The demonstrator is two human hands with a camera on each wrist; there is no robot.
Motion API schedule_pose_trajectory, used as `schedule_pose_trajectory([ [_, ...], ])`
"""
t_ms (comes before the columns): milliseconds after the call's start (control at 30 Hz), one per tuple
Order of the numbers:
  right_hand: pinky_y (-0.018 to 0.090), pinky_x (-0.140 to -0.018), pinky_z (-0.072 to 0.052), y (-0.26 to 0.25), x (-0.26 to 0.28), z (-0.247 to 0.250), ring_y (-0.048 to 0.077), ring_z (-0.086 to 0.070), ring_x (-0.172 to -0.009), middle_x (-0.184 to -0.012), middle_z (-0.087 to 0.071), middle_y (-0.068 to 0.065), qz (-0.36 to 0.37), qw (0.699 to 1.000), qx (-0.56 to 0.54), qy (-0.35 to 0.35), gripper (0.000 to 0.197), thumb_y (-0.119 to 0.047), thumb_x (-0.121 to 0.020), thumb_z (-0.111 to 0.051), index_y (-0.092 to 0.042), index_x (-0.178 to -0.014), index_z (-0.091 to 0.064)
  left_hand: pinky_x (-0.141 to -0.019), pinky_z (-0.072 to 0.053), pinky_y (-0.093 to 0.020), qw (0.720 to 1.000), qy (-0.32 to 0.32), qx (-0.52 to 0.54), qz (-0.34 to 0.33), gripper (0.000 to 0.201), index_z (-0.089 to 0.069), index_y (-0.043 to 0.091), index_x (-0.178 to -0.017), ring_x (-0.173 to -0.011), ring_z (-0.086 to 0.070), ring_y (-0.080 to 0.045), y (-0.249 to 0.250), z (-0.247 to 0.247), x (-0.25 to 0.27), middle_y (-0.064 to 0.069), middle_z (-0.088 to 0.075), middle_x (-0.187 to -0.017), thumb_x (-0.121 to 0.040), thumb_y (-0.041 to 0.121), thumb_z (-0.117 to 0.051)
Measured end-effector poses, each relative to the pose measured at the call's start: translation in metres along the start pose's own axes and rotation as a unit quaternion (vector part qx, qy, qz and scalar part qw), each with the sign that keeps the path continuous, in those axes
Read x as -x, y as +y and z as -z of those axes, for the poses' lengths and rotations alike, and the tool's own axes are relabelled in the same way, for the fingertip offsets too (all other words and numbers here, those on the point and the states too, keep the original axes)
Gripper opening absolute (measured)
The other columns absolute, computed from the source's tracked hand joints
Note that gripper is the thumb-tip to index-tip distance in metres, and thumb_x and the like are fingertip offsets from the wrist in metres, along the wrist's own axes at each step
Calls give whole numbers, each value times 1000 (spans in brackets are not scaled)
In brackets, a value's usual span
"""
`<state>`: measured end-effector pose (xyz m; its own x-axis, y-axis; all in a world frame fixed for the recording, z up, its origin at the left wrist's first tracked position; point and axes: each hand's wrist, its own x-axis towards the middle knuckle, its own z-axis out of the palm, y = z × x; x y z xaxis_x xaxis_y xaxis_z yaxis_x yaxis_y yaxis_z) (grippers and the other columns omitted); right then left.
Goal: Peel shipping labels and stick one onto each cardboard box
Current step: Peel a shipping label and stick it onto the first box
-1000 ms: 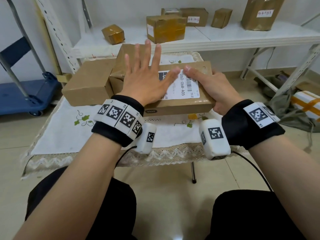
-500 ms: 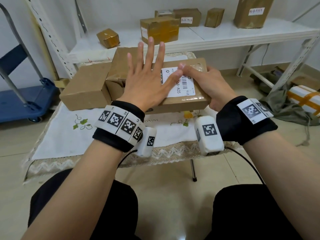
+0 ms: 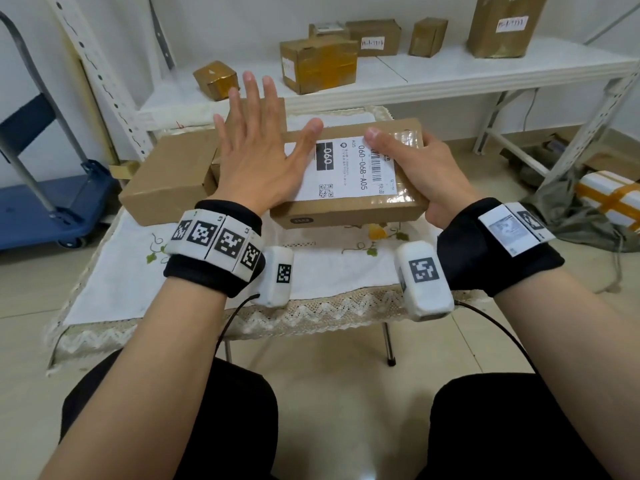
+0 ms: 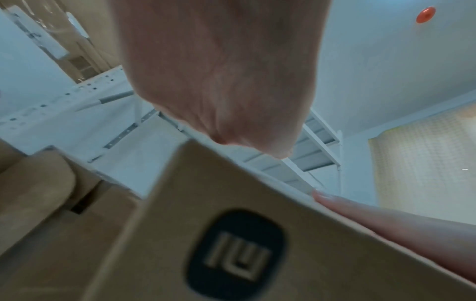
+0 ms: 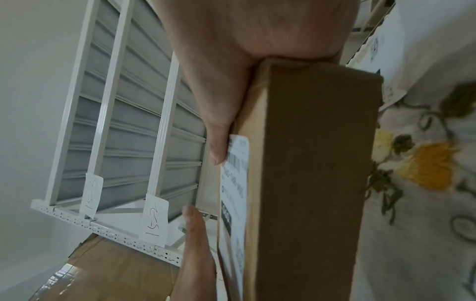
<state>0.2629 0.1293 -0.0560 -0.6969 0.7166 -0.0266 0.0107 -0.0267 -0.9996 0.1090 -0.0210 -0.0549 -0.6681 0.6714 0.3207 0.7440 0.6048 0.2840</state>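
My left hand lies flat, fingers straight, smoothing the label onto the box at the middle of the desk. My right hand grips the box's 3 o'clock end, thumb on the label. This box looks done; the plain box at 9 o'clock shows no label (its other faces are hidden).

Even, soft indoor light fills the head view, sharp throughout, with straight lines bowing toward the edges. Glare sits on the floor tiles nearest the person. Both wrist views are dimmer, strongly warped, and blurred on the closest surfaces.
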Motion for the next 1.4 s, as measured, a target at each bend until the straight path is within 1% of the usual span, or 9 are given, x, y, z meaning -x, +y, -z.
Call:
schedule_pose_trajectory([
  [167,39,-75,-65,-1,-1,-4,18,-79,-88,-104,-80,2,-9,1000,-28,7,55,-40,-81,-86,-21,-126,-61,-123,13,-57,995,32,-54,-73,93,15,16,-161,-154,23,-29,36,-10,14,-9,25,-167,-96,76,-12],
  [433,44,-83,-64,2,-5,0,20,-79,-89,-103,-80,4,-1,999,-39,25,57,-35,-78,-89,-16,-124,-61,-124,14,-54,999,16,-32,-32,91,16,21,-161,-154,24,-27,19,-16,6,-6,26,-167,-95,77,-14],
  [500,45,-85,-64,5,-6,1,20,-79,-90,-102,-80,3,10,999,-32,32,61,-39,-74,-91,-17,-122,-61,-124,12,-56,1000,11,-18,-23,89,16,22,-161,-154,24,-27,12,-16,5,-5,26,-167,-96,76,-13],
  [600,44,-86,-63,10,-8,0,19,-78,-92,-105,-80,1,20,998,-20,56,77,-52,-60,-94,-20,-123,-61,-124,10,-57,1000,12,1,-9,90,16,20,-161,-154,24,-27,6,-15,5,-5,26,-167,-97,75,-14],
  [733,43,-87,-62,10,-11,-1,17,-78,-94,-111,-77,0,23,996,-20,85,92,-65,-50,-91,-27,-125,-54,-124,14,-55,997,40,-23,-56,92,16,17,-161,-154,22,-28,28,-13,11,-8,25,-167,-97,75,-16],
  [800,42,-84,-64,9,-11,-2,17,-78,-91,-112,-77,2,12,996,-38,81,90,-58,-59,-92,-24,-132,-51,-123,14,-55,995,41,-39,-77,93,15,16,-161,-155,22,-28,41,-18,13,-8,24,-168,-96,76,-16],
  [900,41,-78,-65,9,-10,-5,17,-79,-86,-110,-77,4,-7,995,-62,80,79,-45,-72,-91,-20,-136,-50,-124,13,-55,996,30,-49,-61,93,14,17,-161,-155,21,-27,41,-24,12,-6,22,-168,-96,77,-14],
  [1133,42,-77,-65,10,-10,-6,19,-79,-87,-111,-77,7,2,993,-80,87,81,-37,-73,-92,-18,-138,-48,-124,13,-55,998,30,-42,-19,92,14,18,-161,-154,23,-29,21,-18,2,-7,25,-168,-96,77,-13],
  [1400,41,-77,-65,13,-11,-8,17,-79,-89,-115,-75,6,6,994,-72,87,85,-41,-72,-92,-23,-139,-44,-124,11,-57,999,39,-23,-7,96,16,16,-161,-155,22,-29,14,-18,6,-8,24,-168,-94,79,-13],
])
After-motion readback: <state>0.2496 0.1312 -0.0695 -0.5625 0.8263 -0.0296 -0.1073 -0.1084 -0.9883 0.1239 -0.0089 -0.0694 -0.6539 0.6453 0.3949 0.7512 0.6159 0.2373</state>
